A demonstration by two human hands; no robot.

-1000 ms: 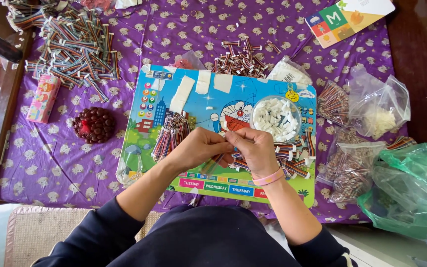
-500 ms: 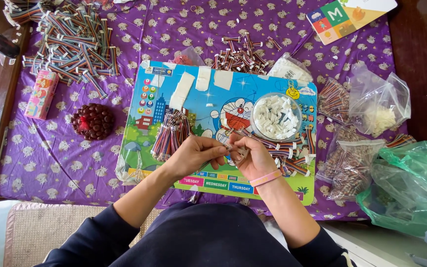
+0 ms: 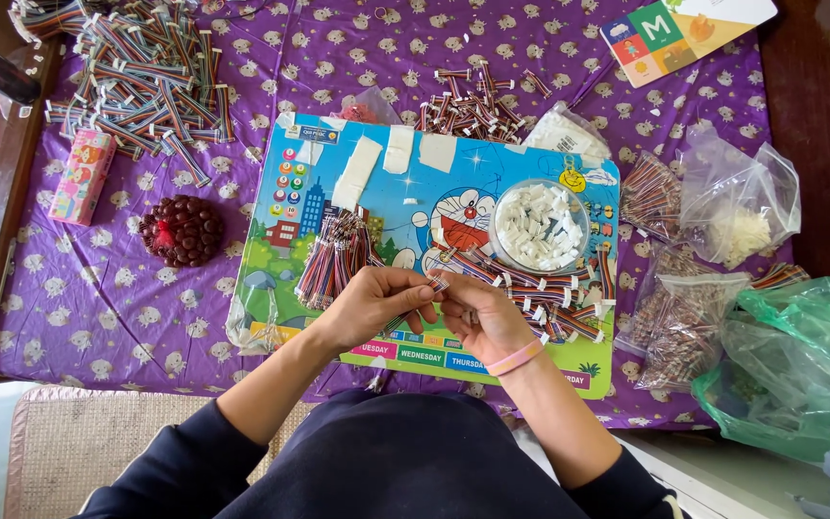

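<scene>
My left hand [image 3: 374,303] and my right hand [image 3: 479,314] meet over the near edge of a colourful cartoon board [image 3: 415,207]. Together they pinch a short multicoloured ribbon cable [image 3: 437,284] with a small white connector at its tip. A bundle of loose ribbon cables [image 3: 333,258] lies on the board just beyond my left hand. A pile of cables with white connectors [image 3: 540,288] lies right of my right hand. A round clear bowl of white connectors [image 3: 540,226] stands on the board behind that pile. A pink band circles my right wrist.
A purple patterned cloth [image 3: 98,308] covers the table. A large heap of ribbon cables [image 3: 141,72] lies far left, a pink box [image 3: 81,176] and dark red beaded thing [image 3: 182,231] beside it. Clear bags of cables [image 3: 670,322] and a green bag [image 3: 804,365] sit right.
Both hands have stayed together over the board's near edge, shifting slightly as the fingers work the small cable. Nothing else on the table has moved.
</scene>
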